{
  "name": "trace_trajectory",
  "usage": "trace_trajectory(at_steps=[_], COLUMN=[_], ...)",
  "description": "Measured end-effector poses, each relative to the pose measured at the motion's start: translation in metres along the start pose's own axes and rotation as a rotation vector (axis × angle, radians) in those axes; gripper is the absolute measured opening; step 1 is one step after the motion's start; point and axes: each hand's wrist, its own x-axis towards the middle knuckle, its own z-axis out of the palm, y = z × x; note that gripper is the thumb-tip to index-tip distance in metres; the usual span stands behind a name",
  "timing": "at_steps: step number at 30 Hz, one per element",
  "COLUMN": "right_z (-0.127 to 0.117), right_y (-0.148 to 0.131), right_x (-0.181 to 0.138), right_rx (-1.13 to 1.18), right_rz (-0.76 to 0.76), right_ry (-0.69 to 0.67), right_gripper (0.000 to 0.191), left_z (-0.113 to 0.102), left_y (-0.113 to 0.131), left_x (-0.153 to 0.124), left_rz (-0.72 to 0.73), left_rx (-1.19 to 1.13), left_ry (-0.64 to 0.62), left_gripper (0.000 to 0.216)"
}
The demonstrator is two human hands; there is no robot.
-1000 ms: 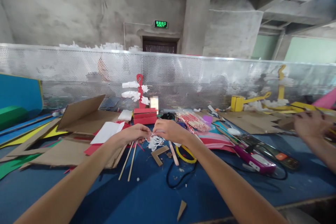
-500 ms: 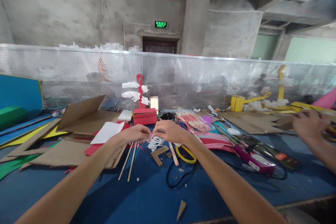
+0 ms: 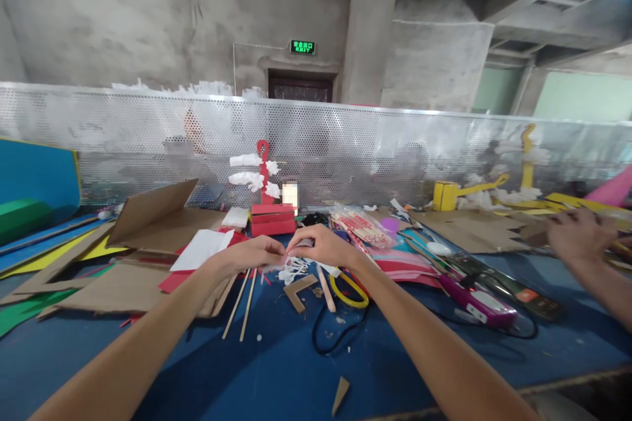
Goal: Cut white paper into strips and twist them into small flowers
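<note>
In the middle of the view my left hand (image 3: 254, 253) and my right hand (image 3: 318, 245) meet with fingers pinched, close to each other. Thin white material, like cut paper or string, shows at and below the fingertips; what exactly each hand grips is too small to make out. Just beneath lies a tangle of white strips (image 3: 296, 270) on the blue table (image 3: 207, 375). Two thin wooden sticks (image 3: 249, 306) lie below my left hand. An L-shaped cardboard piece (image 3: 295, 299) and yellow-handled scissors (image 3: 351, 296) are below my right hand.
Behind my hands stands a red box-shaped piece (image 3: 272, 220) with a red upright (image 3: 263, 171) bearing white tufts. Cardboard sheets (image 3: 118, 286) lie left. To the right are a purple device (image 3: 476, 302) with a black cable and another person's hand (image 3: 580, 237).
My hands stay almost in place, with a slight shift of the fingers. A little more white material shows below my left fingertips. The other person's hand moves slightly.
</note>
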Motion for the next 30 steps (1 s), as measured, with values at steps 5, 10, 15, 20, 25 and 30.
trace_trajectory(at_steps=[5, 10, 15, 20, 25, 30], right_z=[-0.002, -0.002, -0.002, -0.004, -0.003, -0.003], right_y=[-0.001, 0.002, 0.003, 0.002, 0.004, 0.009], right_x=[0.001, 0.001, 0.001, 0.002, 0.004, 0.005], right_rx=[0.009, 0.036, 0.030, 0.066, 0.068, 0.072], right_rz=[0.035, 0.038, 0.086, 0.127, 0.125, 0.140], right_ry=[0.025, 0.059, 0.145, 0.198, 0.221, 0.231], right_gripper=[0.018, 0.020, 0.021, 0.024, 0.024, 0.025], left_z=[0.000, 0.002, 0.002, 0.001, 0.002, 0.004], left_y=[-0.004, -0.002, 0.006, 0.005, 0.000, 0.002], left_x=[0.001, 0.001, -0.001, 0.002, 0.007, 0.007], left_rz=[0.016, 0.069, 0.121, 0.174, 0.244, 0.332], left_rx=[0.003, -0.001, -0.024, 0.004, 0.020, -0.001], left_ry=[-0.032, -0.014, 0.008, 0.043, 0.100, 0.148], left_gripper=[0.018, 0.013, 0.014, 0.018, 0.016, 0.016])
